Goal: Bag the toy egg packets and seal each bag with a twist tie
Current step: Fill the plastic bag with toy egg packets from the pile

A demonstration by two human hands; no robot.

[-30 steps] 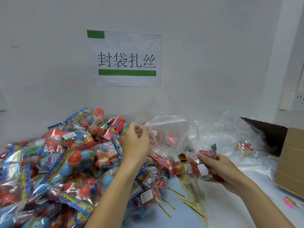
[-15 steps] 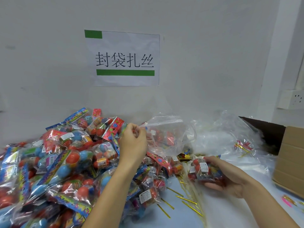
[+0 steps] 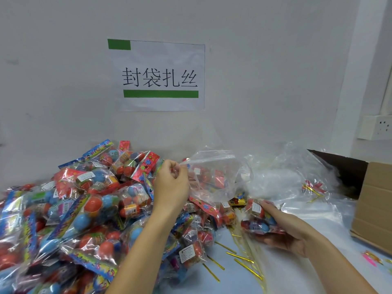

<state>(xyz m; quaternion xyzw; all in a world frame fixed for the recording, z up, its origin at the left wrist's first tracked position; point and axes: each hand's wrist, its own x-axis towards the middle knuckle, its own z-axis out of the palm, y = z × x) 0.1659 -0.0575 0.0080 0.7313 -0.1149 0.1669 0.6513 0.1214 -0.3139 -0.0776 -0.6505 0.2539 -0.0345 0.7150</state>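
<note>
My left hand [image 3: 170,185] pinches the rim of a clear plastic bag [image 3: 214,177], holding it up and open above the table; several red packets show inside it. My right hand [image 3: 284,232] grips a toy egg packet [image 3: 257,221] with red and blue eggs, low and to the right of the bag's mouth. A large heap of toy egg packets [image 3: 80,211] covers the left half of the table. Gold twist ties [image 3: 244,257] lie scattered on the tabletop between my arms.
A cardboard box [image 3: 375,204] stands at the right edge. Loose clear bags [image 3: 297,177] pile up behind my right hand, one holding tied packets [image 3: 314,187]. A paper sign [image 3: 159,77] hangs on the wall, a socket [image 3: 377,127] at the far right.
My right hand has dropped lower and shifted right with the egg packet, turning it on its side. My left hand keeps the bag's rim pinched in nearly the same spot.
</note>
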